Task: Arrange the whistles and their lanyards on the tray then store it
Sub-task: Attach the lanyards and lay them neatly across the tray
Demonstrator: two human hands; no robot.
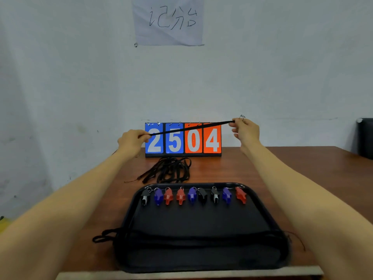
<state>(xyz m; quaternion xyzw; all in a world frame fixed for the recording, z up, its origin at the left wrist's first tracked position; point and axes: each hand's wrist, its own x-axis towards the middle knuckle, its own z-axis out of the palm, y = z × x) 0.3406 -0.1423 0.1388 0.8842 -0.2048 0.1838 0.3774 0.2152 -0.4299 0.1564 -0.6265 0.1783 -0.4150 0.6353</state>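
A black tray [266,217] lies on the table in front of me. Several whistles [193,196], black, blue and red, stand in a row along its far edge. Black lanyards [201,238] lie stretched across the tray's near part, with ends hanging over both sides. A loose pile of black lanyards [169,170] sits behind the tray. My left hand [132,141] and my right hand [245,131] pinch the two ends of one black lanyard [191,128] and hold it taut in the air above the pile. A metal ring sticks up at the right hand.
A flip scoreboard [182,140] reading 2504 stands at the back of the brown table [302,168], against the white wall. A paper sheet [168,21] hangs on the wall. A dark object [365,136] stands at the far right.
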